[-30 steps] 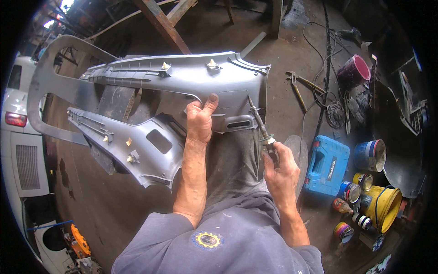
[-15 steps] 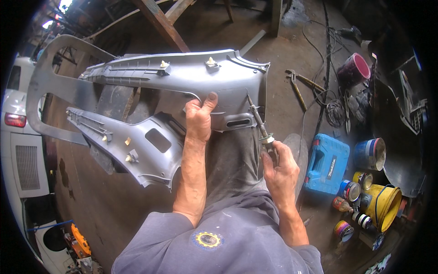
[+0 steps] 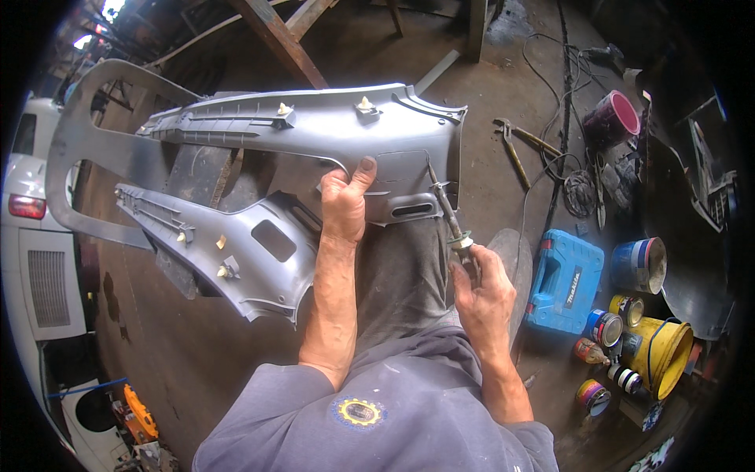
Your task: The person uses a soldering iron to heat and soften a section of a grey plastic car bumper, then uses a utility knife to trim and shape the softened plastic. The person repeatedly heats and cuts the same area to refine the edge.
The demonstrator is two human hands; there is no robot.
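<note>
My left hand grips the lower edge of a grey plastic trim panel, its thumb lying on top of the surface. A thin rectangular outline is marked on the panel right of that thumb. In my right hand, fingers closed round the handle, is a soldering iron. Its tip rests at or just over the outline's upper right corner. A second grey trim panel, with a rectangular opening and cream clips, lies nearer and to the left of my left forearm.
Beneath the panels is a grey plastic chair. Pliers and cables lie on the floor at right, near a pink bucket. Closer stand a blue tool case, several paint cans and a yellow bucket. At left is a white vehicle.
The soldering iron's tip has shifted very slightly along the panel, nearer to me. Both hands keep their grips, and the panels have barely moved.
</note>
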